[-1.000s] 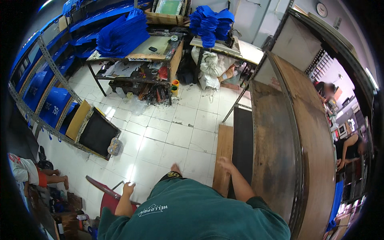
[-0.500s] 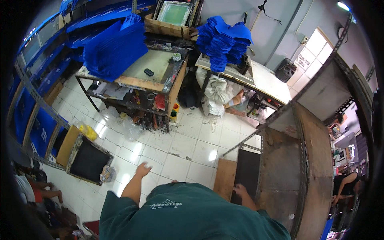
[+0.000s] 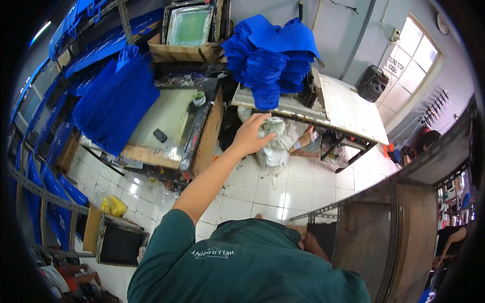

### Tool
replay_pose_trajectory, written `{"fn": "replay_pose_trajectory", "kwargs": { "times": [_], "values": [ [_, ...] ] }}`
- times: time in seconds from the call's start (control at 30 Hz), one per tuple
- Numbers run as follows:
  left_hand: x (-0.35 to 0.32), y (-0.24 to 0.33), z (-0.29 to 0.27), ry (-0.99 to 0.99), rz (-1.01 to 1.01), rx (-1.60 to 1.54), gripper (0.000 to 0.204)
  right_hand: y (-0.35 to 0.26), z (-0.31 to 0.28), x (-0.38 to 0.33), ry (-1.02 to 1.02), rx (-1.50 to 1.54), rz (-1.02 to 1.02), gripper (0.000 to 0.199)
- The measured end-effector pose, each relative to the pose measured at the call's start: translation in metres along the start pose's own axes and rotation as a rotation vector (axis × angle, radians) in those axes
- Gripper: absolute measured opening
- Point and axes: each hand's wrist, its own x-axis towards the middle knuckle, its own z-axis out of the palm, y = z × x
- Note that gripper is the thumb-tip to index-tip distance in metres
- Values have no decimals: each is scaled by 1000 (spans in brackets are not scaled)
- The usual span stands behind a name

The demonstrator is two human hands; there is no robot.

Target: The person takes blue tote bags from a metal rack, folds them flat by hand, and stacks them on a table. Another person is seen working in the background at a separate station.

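Note:
A tall stack of blue fabric pieces (image 3: 273,55), likely bags, lies on the white-topped table (image 3: 353,108) ahead, its lower part drooping over the front edge. My left hand (image 3: 251,137) is stretched out just below that drooping part, fingers apart and nothing in them. Whether the fingertips touch the table edge or the fabric I cannot tell. Low beside my body, my right hand (image 3: 304,241) is partly covered by my shirt, and its fingers do not show clearly. White sacks (image 3: 275,146) sit under the table, behind my left hand.
To the left stands a work table with a glass top (image 3: 172,118), bearing another blue fabric pile (image 3: 113,103) and a small dark device (image 3: 160,135). A metal-framed wooden rack (image 3: 366,227) rises close on my right. Blue-laden shelves line the left; another person (image 3: 449,245) is far right.
My left hand has swung forward and right, up to the table with the blue stack. My right hand has drawn in towards my body. The view has moved closer to the tables.

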Motion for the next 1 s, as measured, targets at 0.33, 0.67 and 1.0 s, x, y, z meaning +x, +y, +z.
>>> {"fn": "replay_pose_trajectory", "kwargs": {
  "times": [0.33, 0.67, 1.0],
  "values": [
    [274, -94, 5, 86, 262, 433, 74, -456, -343, 196, 1065, -125, -1043, 37],
    [322, -239, 105, -257, 292, 659, 104, -686, -447, 291, 1119, -706, -1012, 58],
    [331, -249, 100, -271, 234, 522, 99, -739, -452, 364, 931, -971, -934, 59]
  ]
}}
